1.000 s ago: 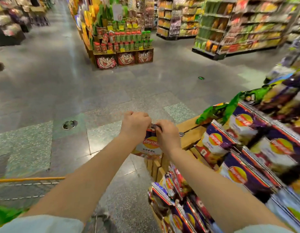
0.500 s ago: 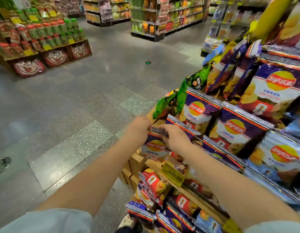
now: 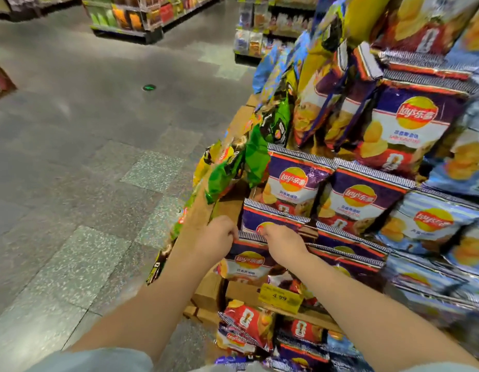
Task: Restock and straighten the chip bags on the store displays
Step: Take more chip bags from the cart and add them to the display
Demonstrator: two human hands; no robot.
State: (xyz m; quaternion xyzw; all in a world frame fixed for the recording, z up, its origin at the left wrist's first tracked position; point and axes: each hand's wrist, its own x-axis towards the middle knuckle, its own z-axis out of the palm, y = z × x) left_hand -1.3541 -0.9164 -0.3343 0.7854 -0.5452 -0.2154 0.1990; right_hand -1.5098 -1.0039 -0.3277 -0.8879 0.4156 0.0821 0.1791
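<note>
Restocking is under way: the left hand (image 3: 216, 235) and right hand (image 3: 282, 243) both pinch the crimped top edge of a purple chip bag (image 3: 247, 261), held upright between them at the front of the wooden shelf (image 3: 234, 289); next it likely needs seating squarely before the purple row (image 3: 348, 244) just right of the right hand, logo facing out; the bag looks puffed, glossy, uncreased

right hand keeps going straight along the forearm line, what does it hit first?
Likely the purple chip bag standing right behind the held purple bag, whose top edge the right hand pinches. Depth is unclear; it may already touch.
</note>
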